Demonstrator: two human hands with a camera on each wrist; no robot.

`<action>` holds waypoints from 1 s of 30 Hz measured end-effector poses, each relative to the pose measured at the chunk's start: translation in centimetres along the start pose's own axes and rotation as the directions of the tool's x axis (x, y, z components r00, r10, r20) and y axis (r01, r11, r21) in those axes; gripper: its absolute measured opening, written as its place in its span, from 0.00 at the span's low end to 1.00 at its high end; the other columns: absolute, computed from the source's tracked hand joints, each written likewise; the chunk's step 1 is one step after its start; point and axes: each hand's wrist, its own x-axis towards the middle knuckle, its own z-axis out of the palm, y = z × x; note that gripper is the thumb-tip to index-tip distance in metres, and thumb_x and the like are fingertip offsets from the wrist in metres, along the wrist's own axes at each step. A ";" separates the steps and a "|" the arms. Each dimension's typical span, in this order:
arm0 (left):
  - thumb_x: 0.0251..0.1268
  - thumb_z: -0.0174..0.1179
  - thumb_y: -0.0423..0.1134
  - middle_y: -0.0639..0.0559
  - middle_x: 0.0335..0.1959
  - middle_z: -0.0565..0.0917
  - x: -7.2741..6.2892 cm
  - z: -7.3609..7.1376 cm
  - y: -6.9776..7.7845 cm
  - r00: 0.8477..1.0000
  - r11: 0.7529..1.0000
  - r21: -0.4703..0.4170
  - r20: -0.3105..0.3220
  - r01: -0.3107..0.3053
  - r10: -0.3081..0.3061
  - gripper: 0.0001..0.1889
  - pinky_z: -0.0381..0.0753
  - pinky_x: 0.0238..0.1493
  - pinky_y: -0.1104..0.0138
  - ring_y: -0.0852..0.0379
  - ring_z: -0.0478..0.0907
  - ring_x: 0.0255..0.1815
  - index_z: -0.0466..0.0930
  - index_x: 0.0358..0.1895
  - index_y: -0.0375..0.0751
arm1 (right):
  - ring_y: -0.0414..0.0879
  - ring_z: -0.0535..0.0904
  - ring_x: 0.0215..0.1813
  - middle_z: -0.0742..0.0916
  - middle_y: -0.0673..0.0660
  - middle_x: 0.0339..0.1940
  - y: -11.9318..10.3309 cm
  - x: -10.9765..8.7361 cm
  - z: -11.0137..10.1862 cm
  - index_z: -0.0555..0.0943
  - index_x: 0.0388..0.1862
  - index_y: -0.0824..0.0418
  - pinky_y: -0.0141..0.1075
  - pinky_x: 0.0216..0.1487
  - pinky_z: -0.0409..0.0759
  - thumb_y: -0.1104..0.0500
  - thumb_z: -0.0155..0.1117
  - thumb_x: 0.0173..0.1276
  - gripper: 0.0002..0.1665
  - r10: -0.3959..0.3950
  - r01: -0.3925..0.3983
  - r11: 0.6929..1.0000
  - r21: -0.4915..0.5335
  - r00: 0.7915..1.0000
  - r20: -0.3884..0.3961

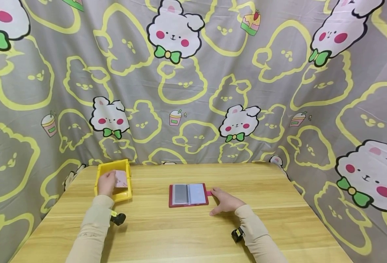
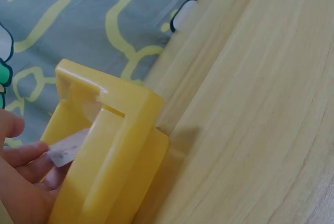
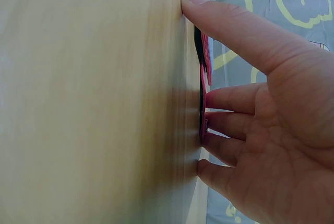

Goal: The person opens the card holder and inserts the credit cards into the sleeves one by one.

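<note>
A pink patterned card [image 1: 121,179] is pinched in my left hand [image 1: 107,183], which reaches into the yellow plastic bin [image 1: 129,182]. In the left wrist view, the card [image 2: 67,150] is partly hidden behind the bin wall [image 2: 112,156]. A small red card album [image 1: 171,197] lies spread on the table, with clear sleeves [image 1: 197,193] on both sides. My right hand [image 1: 227,201] rests at its right, fingertips touching the pink-red closure strap [image 1: 209,193]. In the right wrist view, those fingers lie along the strap [image 3: 203,104] and the thumb is apart from them.
The bin stands near the back left edge of the wooden table [image 1: 167,233]. A grey curtain [image 1: 193,138] with cartoon animals hangs behind the table and along its sides. Each forearm carries a small black camera [image 1: 118,219].
</note>
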 end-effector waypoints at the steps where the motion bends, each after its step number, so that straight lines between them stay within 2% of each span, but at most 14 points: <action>1: 0.77 0.39 0.50 0.36 0.63 0.73 -0.1 -0.1 0.2 1.000 1.000 -0.015 -0.008 -0.003 0.002 0.29 0.75 0.50 0.64 0.51 0.72 0.51 0.66 0.70 0.33 | 0.66 0.55 0.77 0.61 0.72 0.76 0.0 0.0 0.0 0.60 0.72 0.74 0.56 0.76 0.57 0.49 0.80 0.49 0.60 0.001 -0.001 1.000 -0.001 1.000 0.001; 3: 0.77 0.38 0.50 0.36 0.69 0.69 -0.3 -0.2 0.6 1.000 0.999 -0.036 -0.023 -0.017 0.017 0.30 0.71 0.64 0.59 0.46 0.68 0.63 0.64 0.71 0.34 | 0.66 0.55 0.77 0.61 0.72 0.76 -0.1 0.0 0.0 0.60 0.73 0.74 0.56 0.76 0.57 0.49 0.80 0.49 0.60 0.002 -0.002 1.000 0.000 1.000 0.002; 5: 0.77 0.37 0.52 0.36 0.70 0.67 -0.4 -0.4 1.0 0.999 0.998 -0.050 -0.038 -0.030 0.028 0.30 0.65 0.71 0.56 0.45 0.64 0.68 0.63 0.72 0.34 | 0.66 0.55 0.78 0.60 0.72 0.76 -0.1 0.0 0.0 0.60 0.73 0.74 0.56 0.77 0.57 0.49 0.80 0.49 0.60 0.002 -0.002 1.000 0.004 1.000 0.001; 10: 0.77 0.37 0.52 0.36 0.70 0.69 -1.0 -1.1 2.6 0.990 0.994 -0.060 -0.108 -0.095 0.088 0.30 0.66 0.67 0.58 0.46 0.65 0.67 0.65 0.70 0.34 | 0.66 0.55 0.77 0.60 0.72 0.76 -0.1 0.0 0.0 0.59 0.73 0.74 0.56 0.77 0.57 0.50 0.80 0.49 0.60 0.000 0.000 1.000 0.013 1.000 0.000; 15: 0.77 0.38 0.52 0.43 0.74 0.66 -1.8 -1.4 4.1 0.983 0.981 -0.139 -0.144 -0.134 0.114 0.28 0.65 0.73 0.59 0.47 0.64 0.71 0.65 0.72 0.39 | 0.66 0.55 0.77 0.61 0.72 0.76 -0.1 -0.1 0.0 0.60 0.73 0.74 0.56 0.76 0.57 0.50 0.80 0.49 0.60 0.001 -0.001 1.000 0.007 1.000 -0.003; 18: 0.77 0.40 0.52 0.44 0.73 0.67 -2.5 -1.3 5.0 0.981 0.975 -0.166 -0.147 -0.148 0.124 0.27 0.71 0.65 0.69 0.53 0.68 0.66 0.66 0.71 0.41 | 0.66 0.56 0.77 0.61 0.73 0.76 -0.2 -0.1 0.0 0.60 0.73 0.74 0.57 0.76 0.58 0.50 0.80 0.49 0.59 0.000 0.000 1.000 0.006 1.000 -0.001; 22: 0.77 0.41 0.50 0.41 0.70 0.70 -3.6 -0.8 5.9 0.984 0.955 -0.251 -0.116 -0.158 0.132 0.27 0.75 0.45 0.81 0.64 0.74 0.50 0.67 0.71 0.40 | 0.67 0.57 0.76 0.61 0.73 0.76 -0.3 -0.1 -0.2 0.60 0.73 0.73 0.57 0.76 0.58 0.50 0.79 0.50 0.59 0.002 -0.002 1.000 0.012 1.000 -0.009; 25: 0.78 0.43 0.49 0.42 0.65 0.73 -4.4 0.0 6.5 0.987 0.927 -0.339 -0.068 -0.162 0.148 0.26 0.78 0.37 0.82 0.70 0.75 0.42 0.67 0.71 0.39 | 0.67 0.57 0.76 0.62 0.73 0.75 -0.3 -0.2 -0.5 0.59 0.73 0.72 0.57 0.76 0.58 0.49 0.78 0.51 0.58 0.002 0.000 1.000 0.031 0.999 -0.037; 27: 0.77 0.43 0.48 0.45 0.60 0.75 -5.0 0.7 6.7 0.989 0.911 -0.384 -0.037 -0.149 0.146 0.26 0.79 0.36 0.81 0.70 0.76 0.42 0.67 0.71 0.39 | 0.67 0.58 0.76 0.64 0.72 0.75 -0.3 -0.2 -0.7 0.59 0.73 0.72 0.57 0.76 0.58 0.49 0.77 0.53 0.57 -0.002 0.005 0.999 0.045 0.998 -0.060; 30: 0.77 0.44 0.48 0.55 0.50 0.78 -5.8 2.0 6.8 0.988 0.907 -0.396 -0.007 -0.145 0.154 0.25 0.78 0.34 0.80 0.69 0.76 0.41 0.68 0.70 0.39 | 0.65 0.61 0.75 0.68 0.70 0.73 -0.4 0.0 -1.1 0.59 0.73 0.73 0.56 0.75 0.59 0.51 0.74 0.58 0.53 -0.003 0.010 0.997 0.077 0.995 -0.099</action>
